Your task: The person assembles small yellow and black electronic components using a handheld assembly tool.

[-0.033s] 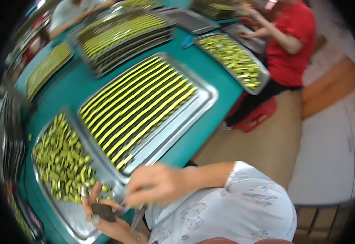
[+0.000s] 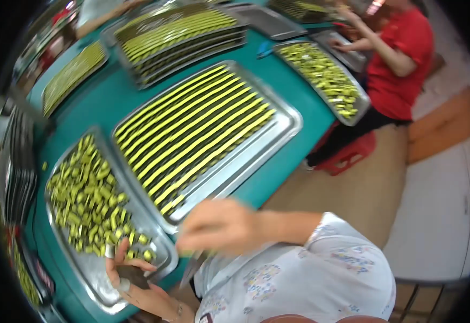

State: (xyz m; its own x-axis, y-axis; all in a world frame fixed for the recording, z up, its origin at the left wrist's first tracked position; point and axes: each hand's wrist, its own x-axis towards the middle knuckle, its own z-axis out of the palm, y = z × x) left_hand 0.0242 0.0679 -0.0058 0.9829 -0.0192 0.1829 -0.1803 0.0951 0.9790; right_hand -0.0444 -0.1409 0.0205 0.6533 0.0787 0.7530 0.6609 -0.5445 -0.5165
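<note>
My left hand (image 2: 132, 272) is over the near end of a metal tray (image 2: 103, 293) heaped with loose yellow-green and dark pieces (image 2: 92, 207). Its fingers are spread, with pale covers on some tips, and nothing shows between them. My right hand (image 2: 221, 226), smeared by motion, hovers past the near corner of a larger metal tray (image 2: 240, 161). Its fingers are curled together, and a small yellow-green piece (image 2: 189, 253) shows at their tips. Slanted rows (image 2: 192, 134) of the same pieces fill most of that larger tray. A grey flat strip (image 2: 192, 269) shows below my right hand.
Stacked trays of rows (image 2: 186, 48) stand at the back of the green table (image 2: 278, 183). Another tray of loose pieces (image 2: 323, 81) lies at the right, beside a person in red (image 2: 399, 48). A tray of rows (image 2: 73, 78) is at the far left.
The trays have shifted slightly right and up in view. My right hand has moved a little up. A dark patch seen in my left palm earlier no longer shows.
</note>
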